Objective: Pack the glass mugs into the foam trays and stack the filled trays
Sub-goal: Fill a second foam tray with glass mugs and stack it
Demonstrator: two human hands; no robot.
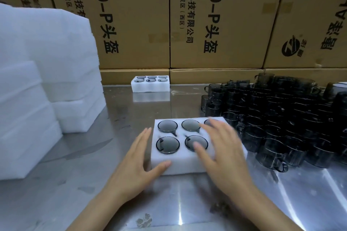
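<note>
Steel table [122, 110]: open left hand [135, 157] against filled foam tray [180, 165].

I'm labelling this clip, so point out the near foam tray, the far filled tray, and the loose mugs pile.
near foam tray [176, 167]: head view, its bare front wall.
far filled tray [150, 88]: head view, its front wall.
loose mugs pile [281, 118]: head view, middle of the pile.

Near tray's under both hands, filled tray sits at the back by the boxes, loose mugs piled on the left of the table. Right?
One slip: in the head view the loose mugs are piled on the right of the table; the left holds stacked foam. The rest stands: left hand and right hand on the near tray, filled tray at the back.
</note>
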